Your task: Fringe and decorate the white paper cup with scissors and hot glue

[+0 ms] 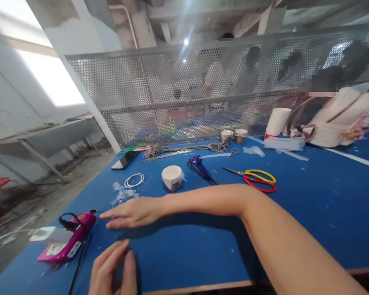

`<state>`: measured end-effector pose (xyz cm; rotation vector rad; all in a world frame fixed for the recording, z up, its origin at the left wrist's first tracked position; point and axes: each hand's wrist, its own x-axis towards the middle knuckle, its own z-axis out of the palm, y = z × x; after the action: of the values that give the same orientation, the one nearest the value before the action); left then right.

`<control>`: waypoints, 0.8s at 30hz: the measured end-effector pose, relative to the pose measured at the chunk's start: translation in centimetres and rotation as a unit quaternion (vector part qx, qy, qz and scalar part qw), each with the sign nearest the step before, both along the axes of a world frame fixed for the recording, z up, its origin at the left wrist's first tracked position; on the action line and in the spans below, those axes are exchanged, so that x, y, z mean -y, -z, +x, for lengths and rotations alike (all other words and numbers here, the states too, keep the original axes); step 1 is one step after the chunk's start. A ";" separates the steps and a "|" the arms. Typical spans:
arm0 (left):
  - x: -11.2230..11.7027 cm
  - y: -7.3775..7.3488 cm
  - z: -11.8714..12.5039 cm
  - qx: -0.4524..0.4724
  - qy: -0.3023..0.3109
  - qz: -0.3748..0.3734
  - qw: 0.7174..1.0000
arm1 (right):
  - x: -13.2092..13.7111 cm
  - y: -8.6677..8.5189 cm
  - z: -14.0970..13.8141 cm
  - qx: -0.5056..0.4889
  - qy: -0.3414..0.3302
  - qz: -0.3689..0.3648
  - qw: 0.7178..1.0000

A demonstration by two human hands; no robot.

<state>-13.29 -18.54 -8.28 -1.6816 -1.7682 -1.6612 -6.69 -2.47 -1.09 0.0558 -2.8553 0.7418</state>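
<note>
My right hand (135, 213) reaches across to the left over the blue table (184, 254). Its fingers are stretched out, with nothing in them, and their tips come close to a magenta power strip (76, 237). At the near edge, my left hand (113, 270) has loosely bent fingers with a gap before the thumb and nothing visible between; the frame cuts off its lower part. A black plug and a white adapter (51, 235) sit in the power strip. Beyond my right forearm are a fabric-topped round cup (172, 178) and a blue glue gun (199, 168).
Scissors (255, 178) with red and yellow handles lie beyond my right elbow. White rings (134, 180), scraps (124, 194), a phone (125, 160) and bundled cord (155, 151) lie further left. Stacked paper cups (278, 121) and a pale bag (335, 119) stand before a perforated metal screen (160, 90).
</note>
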 end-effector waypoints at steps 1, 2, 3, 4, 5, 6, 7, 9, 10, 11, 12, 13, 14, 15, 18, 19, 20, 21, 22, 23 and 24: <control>0.1 -0.5 0.0 -0.105 0.051 -0.011 0.993 | -0.1 -1.1 0.5 0.007 0.013 -0.055 0.998; 0.1 -1.1 0.3 -0.187 0.110 -0.028 0.976 | -0.3 -2.0 1.4 0.017 0.038 -0.106 0.994; -0.1 -1.7 1.0 -0.246 0.157 -0.048 0.955 | -0.4 -2.9 2.6 0.016 0.067 -0.138 0.988; -0.4 -2.3 2.0 -0.294 0.206 -0.058 0.932 | -0.6 -3.6 4.1 0.011 0.085 -0.158 0.984; -1.0 -2.7 3.4 -0.343 0.262 -0.061 0.900 | -0.8 -4.1 5.5 0.001 0.097 -0.167 0.981; -1.6 -3.0 5.0 -0.383 0.307 -0.074 0.868 | -1.0 -4.4 6.9 -0.010 0.099 -0.168 0.981; -2.3 -3.1 6.9 -0.414 0.348 -0.101 0.835 | -1.1 -4.6 8.2 -0.026 0.104 -0.161 0.981; -3.6 -3.0 10.7 -0.459 0.443 -0.150 0.755 | -1.1 -4.6 10.1 -0.046 0.122 -0.120 0.984; -4.2 -2.9 12.3 -0.470 0.473 -0.173 0.725 | -1.0 -4.5 10.8 -0.052 0.134 -0.100 0.985; -4.7 -2.7 13.6 -0.479 0.494 -0.195 0.699 | -0.9 -4.4 11.3 -0.051 0.146 -0.080 0.985; -5.2 -2.5 14.4 -0.481 0.509 -0.212 0.682 | -0.7 -4.2 11.7 -0.046 0.157 -0.062 0.985; -5.7 -2.4 14.6 -0.480 0.517 -0.224 0.672 | -0.5 -4.1 12.1 -0.039 0.164 -0.048 0.984; -6.2 -2.2 14.3 -0.477 0.515 -0.240 0.671 | -0.3 -3.9 12.6 -0.032 0.168 -0.036 0.985; -6.6 -2.1 13.4 -0.473 0.497 -0.258 0.680 | -0.1 -3.8 13.0 -0.026 0.168 -0.025 0.985; -7.9 -1.8 7.5 -0.463 0.361 -0.313 0.746 | 0.2 -3.7 15.0 -0.023 0.166 0.003 0.986; -8.2 -1.8 5.1 -0.456 0.300 -0.331 0.770 | 0.3 -3.7 15.8 -0.026 0.173 0.009 0.985; -8.4 -1.8 2.7 -0.446 0.236 -0.347 0.790 | 0.3 -3.7 16.7 -0.025 0.184 0.011 0.983; -8.4 -1.9 0.8 -0.436 0.173 -0.356 0.808 | 0.3 -3.7 17.5 -0.026 0.201 0.009 0.979; -8.3 -2.1 -0.5 -0.426 0.126 -0.360 0.820 | 0.2 -3.6 18.2 -0.023 0.216 0.008 0.976; -8.1 -2.3 -1.1 -0.417 0.097 -0.354 0.831 | 0.1 -3.6 18.8 -0.023 0.229 0.009 0.973; -7.9 -2.7 -0.7 -0.410 0.087 -0.337 0.843 | 0.1 -3.5 19.3 -0.026 0.239 0.012 0.971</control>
<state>-13.98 -10.67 -5.62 -2.3619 -1.8000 -0.1393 12.57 -2.55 2.42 -0.5787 -2.6605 0.5903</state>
